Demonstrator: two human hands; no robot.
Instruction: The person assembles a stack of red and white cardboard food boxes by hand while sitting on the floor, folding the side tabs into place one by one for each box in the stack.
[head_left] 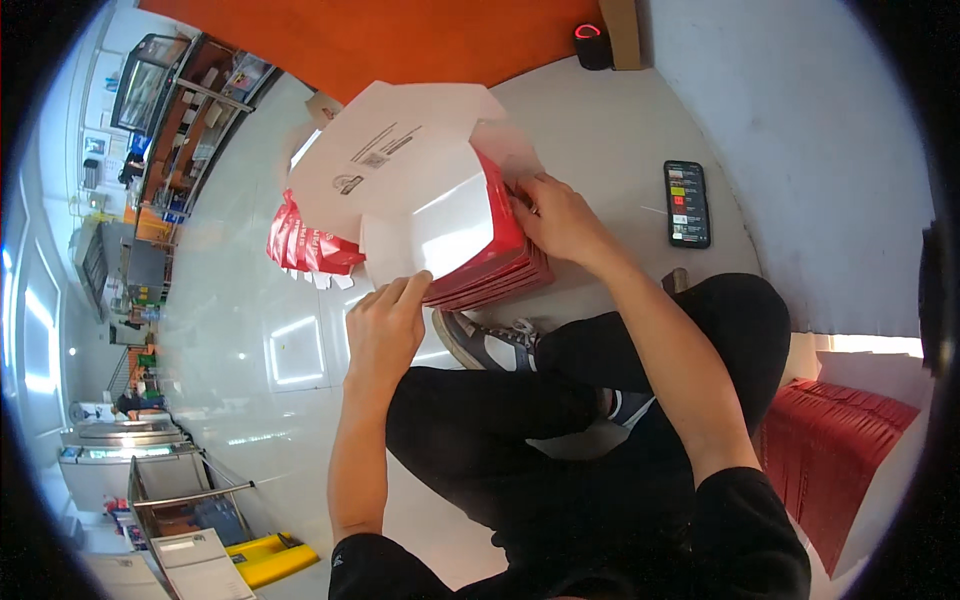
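Observation:
An open cardboard food box (460, 218), white inside and red outside, is in front of me with its white lid (415, 140) raised on the far side. It rests on a stack of red nested boxes (500, 287). My left hand (388, 318) is closed at the box's near left corner, thumb and fingertips at its rim. My right hand (562, 218) grips the red right wall, its fingers curled against the side and partly hidden. A side flap near the right hand looks blurred.
Red and white cardboard pieces (308, 245) lie left of the box. A phone (687, 205) is on the floor at right, with a small black speaker (592, 47) farther back. Red stacked cardboard (830, 450) stands by the wall at lower right. My crossed legs (500, 410) are close below.

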